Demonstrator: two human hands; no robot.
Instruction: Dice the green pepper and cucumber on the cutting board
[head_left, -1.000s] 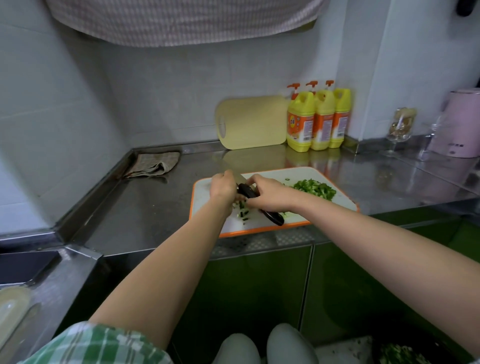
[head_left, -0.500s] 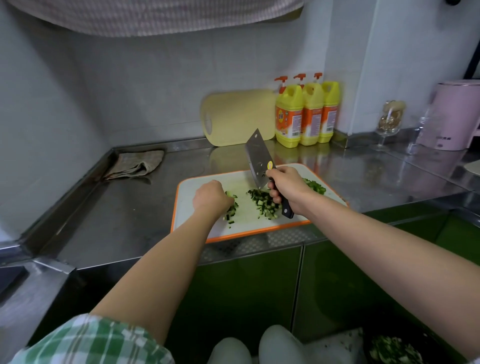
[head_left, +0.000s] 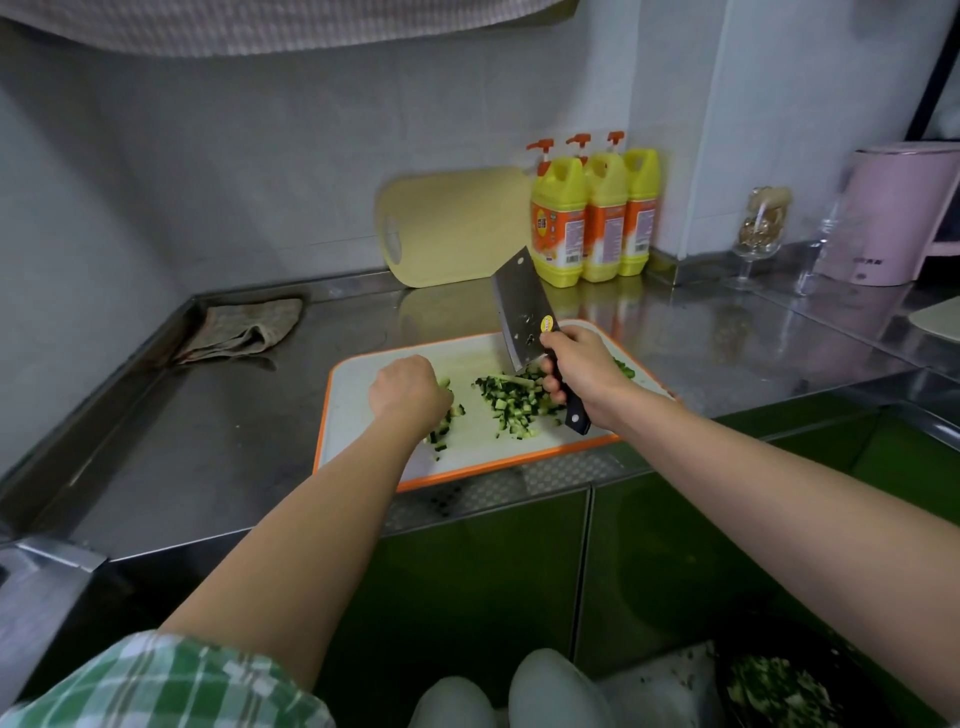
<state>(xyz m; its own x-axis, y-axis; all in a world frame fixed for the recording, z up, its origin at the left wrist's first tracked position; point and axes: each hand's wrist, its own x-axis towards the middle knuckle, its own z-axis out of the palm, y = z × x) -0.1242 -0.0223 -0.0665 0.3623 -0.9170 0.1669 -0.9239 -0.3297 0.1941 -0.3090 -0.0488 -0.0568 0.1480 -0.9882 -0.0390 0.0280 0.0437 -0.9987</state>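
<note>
A white cutting board (head_left: 363, 436) with an orange rim lies at the front edge of the steel counter. A heap of diced cucumber (head_left: 511, 402) sits in its middle. My right hand (head_left: 582, 366) grips the black handle of a cleaver (head_left: 522, 312), whose blade is lifted and tilted up to the left above the heap. My left hand (head_left: 408, 389) rests curled on the board over a smaller scatter of cucumber pieces (head_left: 441, 431); what lies under it is hidden. A bit of chopped green pepper (head_left: 626, 369) shows behind my right wrist.
A folded cloth (head_left: 241, 327) lies at the back left of the counter (head_left: 208, 441). A yellow board (head_left: 452, 228) and three yellow detergent bottles (head_left: 592, 208) stand against the wall. A stemmed glass (head_left: 761, 234) and a pink appliance (head_left: 898, 213) are at the right. A dark bin (head_left: 774, 686) with green scraps is on the floor.
A second ago both hands were together low on the board with the cleaver down. The right hand has raised the blade, and the left hand has moved apart to the left.
</note>
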